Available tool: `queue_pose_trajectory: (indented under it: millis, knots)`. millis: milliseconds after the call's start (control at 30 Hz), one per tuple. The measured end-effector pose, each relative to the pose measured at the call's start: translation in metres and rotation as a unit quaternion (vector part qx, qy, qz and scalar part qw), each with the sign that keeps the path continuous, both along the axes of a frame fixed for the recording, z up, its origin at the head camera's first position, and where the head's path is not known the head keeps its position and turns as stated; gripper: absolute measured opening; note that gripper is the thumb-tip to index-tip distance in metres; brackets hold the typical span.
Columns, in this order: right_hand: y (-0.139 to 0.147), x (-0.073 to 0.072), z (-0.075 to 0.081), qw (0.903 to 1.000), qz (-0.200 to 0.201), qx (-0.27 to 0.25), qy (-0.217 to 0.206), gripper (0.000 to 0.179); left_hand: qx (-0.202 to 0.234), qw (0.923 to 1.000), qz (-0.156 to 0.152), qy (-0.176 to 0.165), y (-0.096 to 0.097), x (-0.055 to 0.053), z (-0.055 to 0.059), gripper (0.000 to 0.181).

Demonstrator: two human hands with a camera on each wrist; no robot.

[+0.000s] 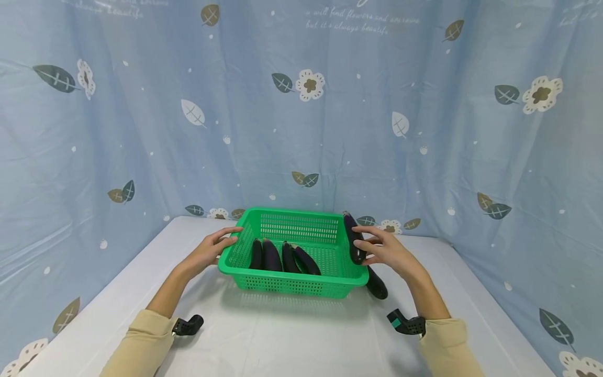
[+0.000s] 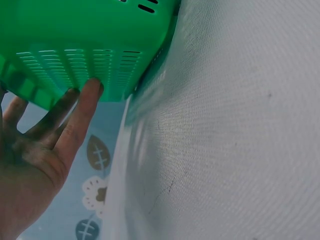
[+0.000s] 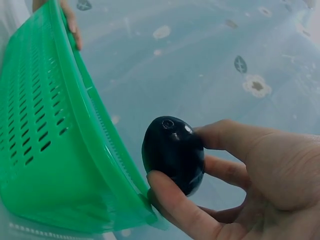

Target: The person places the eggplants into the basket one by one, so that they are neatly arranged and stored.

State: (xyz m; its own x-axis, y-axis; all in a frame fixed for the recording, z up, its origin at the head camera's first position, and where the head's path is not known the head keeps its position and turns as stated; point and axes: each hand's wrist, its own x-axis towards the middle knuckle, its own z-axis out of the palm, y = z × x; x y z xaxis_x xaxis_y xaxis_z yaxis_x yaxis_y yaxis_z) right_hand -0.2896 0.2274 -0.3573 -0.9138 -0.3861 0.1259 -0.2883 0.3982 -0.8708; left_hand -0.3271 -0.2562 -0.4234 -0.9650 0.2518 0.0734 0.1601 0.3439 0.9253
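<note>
A green plastic basket point(image 1: 294, 280) with slotted walls stands on the table. Inside it, along the near side, lie several dark purple eggplants point(image 1: 270, 255). My left hand point(image 1: 210, 248) holds the basket's left rim, with fingers over the edge and others against the outer wall point(image 2: 75, 65). Above the basket's right rim, my right hand point(image 1: 383, 248) pinches another eggplant point(image 1: 353, 238) between thumb and fingers. Its glossy rounded end point(image 3: 172, 155) faces the right wrist camera. One more eggplant point(image 1: 377, 284) lies on the table just right of the basket, partly hidden by the basket and the hand.
A white cloth covers the table point(image 1: 282, 335). Behind and beside it hangs a blue curtain point(image 1: 301, 136) with printed leaves and flowers. A black wrist camera point(image 1: 188, 325) is strapped to the left wrist and another point(image 1: 406, 323) to the right.
</note>
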Motion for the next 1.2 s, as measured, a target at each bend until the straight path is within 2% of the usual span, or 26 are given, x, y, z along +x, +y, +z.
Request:
queue_pose_trajectory:
  millis: [300,467,867,1200]
  knots:
    - [-0.011,-0.003,0.006,0.9994,0.012,0.031,-0.001,0.058,-0.004,1.0000,0.002,0.000,-0.001,-0.001,0.001,0.056]
    - [-0.018,-0.009,0.008,0.9983,0.011,0.054,-0.018,0.055,-0.002,1.0000,0.004,0.001,0.000,0.001,0.002,0.056]
    - [-0.041,-0.016,0.007,0.9942,0.029,0.085,-0.060,0.051,-0.004,1.0000,0.007,-0.001,0.000,-0.001,-0.001,0.056]
    - [-0.059,-0.019,0.005,0.9901,0.050,0.115,-0.063,0.051,-0.007,0.9999,0.010,-0.001,0.000,0.000,-0.001,0.057]
